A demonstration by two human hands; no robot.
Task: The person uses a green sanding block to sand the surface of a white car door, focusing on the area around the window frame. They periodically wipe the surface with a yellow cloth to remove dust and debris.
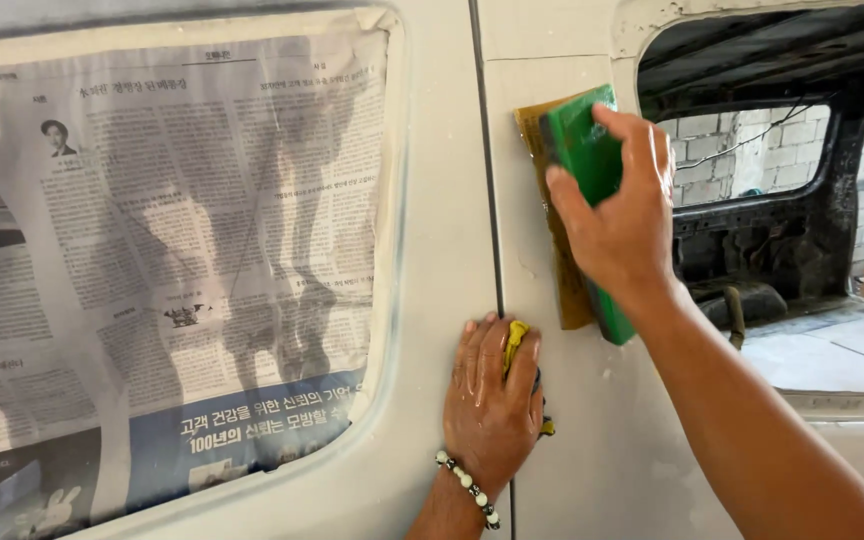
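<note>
We are pressing one green sanding block (wrapped in rough brown sandpaper) with our right hand clenched around it; our left hand is gripping one yellow cloth on the smooth panel.

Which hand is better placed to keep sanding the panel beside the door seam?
Right. The right hand already presses the green sanding block flat on the panel. The left hand, lower down, only holds a yellow cloth against the seam.
</note>
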